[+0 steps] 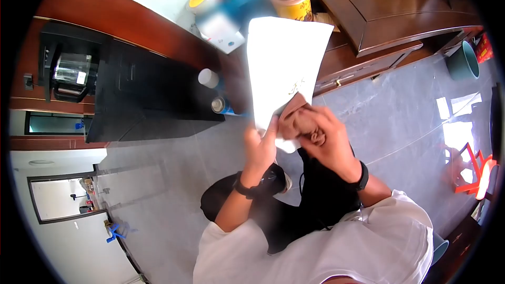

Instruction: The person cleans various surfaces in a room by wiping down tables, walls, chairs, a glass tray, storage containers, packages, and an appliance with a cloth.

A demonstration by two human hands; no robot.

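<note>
A long white bag or sheet (284,58) with a small dark print stretches away from my hands, its near end between them. My left hand (260,147) is closed on the near left edge of this white item, thumb pointing up. My right hand (331,139) is closed round a crumpled brown cloth (297,121), which lies against the lower part of the white item. Whether the cloth is partly inside it, I cannot tell.
A yellow canister (292,2) with a pinkish lid, tins and white boxes stand beyond. Dark wooden drawers (368,66) are at the right, a black cabinet (152,84) at the left. A green bin (463,60) and an orange-red stool (476,173) stand on the grey floor.
</note>
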